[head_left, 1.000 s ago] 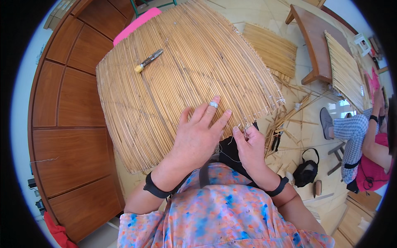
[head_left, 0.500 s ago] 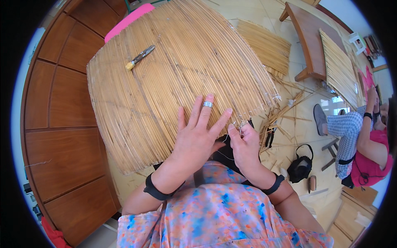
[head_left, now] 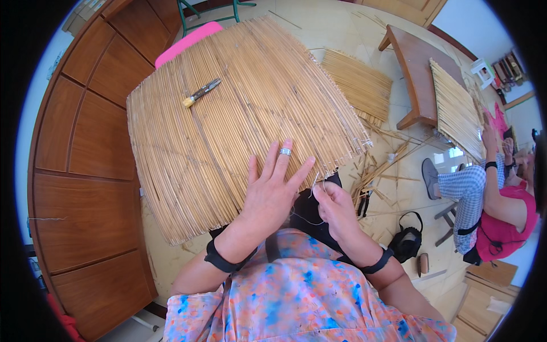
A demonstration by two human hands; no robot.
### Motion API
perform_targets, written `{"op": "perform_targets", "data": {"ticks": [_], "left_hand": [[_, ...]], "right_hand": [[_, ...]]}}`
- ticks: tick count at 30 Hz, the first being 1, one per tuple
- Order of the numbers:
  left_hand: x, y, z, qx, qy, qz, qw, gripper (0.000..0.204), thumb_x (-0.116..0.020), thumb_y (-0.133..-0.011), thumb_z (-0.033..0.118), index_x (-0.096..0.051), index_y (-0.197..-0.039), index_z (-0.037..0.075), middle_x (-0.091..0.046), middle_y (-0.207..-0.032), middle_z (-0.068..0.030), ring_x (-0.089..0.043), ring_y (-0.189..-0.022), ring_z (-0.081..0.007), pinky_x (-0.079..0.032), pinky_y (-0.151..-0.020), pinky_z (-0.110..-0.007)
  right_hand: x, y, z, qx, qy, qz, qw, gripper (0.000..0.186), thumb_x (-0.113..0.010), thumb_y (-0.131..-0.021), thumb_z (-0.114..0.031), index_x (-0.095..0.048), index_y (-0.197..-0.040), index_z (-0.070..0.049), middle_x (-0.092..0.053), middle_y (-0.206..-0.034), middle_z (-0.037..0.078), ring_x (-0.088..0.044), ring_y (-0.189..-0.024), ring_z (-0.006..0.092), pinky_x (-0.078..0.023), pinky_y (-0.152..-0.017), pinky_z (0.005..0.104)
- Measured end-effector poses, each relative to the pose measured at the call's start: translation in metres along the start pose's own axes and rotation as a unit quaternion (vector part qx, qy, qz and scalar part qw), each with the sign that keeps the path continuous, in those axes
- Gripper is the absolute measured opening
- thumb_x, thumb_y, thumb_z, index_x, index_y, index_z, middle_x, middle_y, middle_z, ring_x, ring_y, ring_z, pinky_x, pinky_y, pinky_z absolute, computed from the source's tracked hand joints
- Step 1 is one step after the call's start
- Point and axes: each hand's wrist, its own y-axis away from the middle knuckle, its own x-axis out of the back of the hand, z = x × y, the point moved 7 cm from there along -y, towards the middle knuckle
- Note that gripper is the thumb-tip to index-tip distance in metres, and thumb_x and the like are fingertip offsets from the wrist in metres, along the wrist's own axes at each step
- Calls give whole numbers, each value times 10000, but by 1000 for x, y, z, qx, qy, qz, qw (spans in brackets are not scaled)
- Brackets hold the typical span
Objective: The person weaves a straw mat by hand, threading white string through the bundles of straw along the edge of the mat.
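A large mat of thin straw-coloured stalks [head_left: 228, 131] laid side by side spreads out in front of me. My left hand [head_left: 273, 185] lies flat on its near part, fingers spread, a silver ring on one of them. At the mat's near right edge, my right hand [head_left: 335, 208] is closed in a pinch on a thin pale thread [head_left: 307, 218]. The thread loops around the fingertips and trails down between my hands. Whether a needle is also pinched is too small to tell. A short dark tool with a yellowish end [head_left: 202, 93] rests on the mat's far left part.
Brown wooden cabinets [head_left: 85, 154] stand at the left. Loose stalks [head_left: 382, 165], a black bag [head_left: 405, 239] and a smaller mat [head_left: 359, 82] lie on the floor to the right. Another person [head_left: 504, 211] sits at far right by a low wooden bench [head_left: 419, 74] bearing another mat.
My right hand has shifted slightly down and away from the mat's edge, with the thread standing out at its fingertips. My left hand stays flat on the mat. The whole view has shifted a little.
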Motion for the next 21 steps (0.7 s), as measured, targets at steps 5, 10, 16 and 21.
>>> {"op": "perform_targets", "data": {"ticks": [5, 10, 16, 21], "left_hand": [[10, 1, 2, 6, 37, 3, 999, 782, -755, -720, 193, -392, -1411, 242, -257, -1486, -194, -229, -1383, -388, -254, -1054, -601], [45, 25, 5, -51, 152, 115, 980, 528, -724, -760, 146, -551, -1258, 115, -458, -1336, -187, -466, -1217, -362, -414, -977, -452], [22, 53, 34, -51, 506, -59, 859, 251, -619, -853, 85, -608, -1090, 5, -594, -932, -121, -602, -834, -249, -487, -718, -319], [6, 59, 17, 44, 690, 15, 723, 253, -580, -905, 70, -601, -1140, -20, -564, -1095, -85, -584, -974, -147, -500, -792, -263]], "right_hand": [[21, 21, 2, 0, 61, -91, 994, 240, -542, -964, -237, -615, -980, -9, -409, -620, -79, -323, -512, 17, -240, -451, 188], [14, 46, -24, 85, -32, -155, 984, 282, -468, -1000, -256, -583, -928, -9, -350, -601, -83, -289, -506, 23, -215, -460, 197], [-14, 64, -40, 114, 64, -216, 968, 269, -478, -989, -214, -591, -891, 10, -504, -648, -16, -425, -564, 54, -350, -511, 216], [-31, 67, -43, 193, 257, -170, 931, 190, -504, -954, -127, -628, -918, 13, -623, -740, 61, -571, -667, 89, -477, -627, 251]]}}
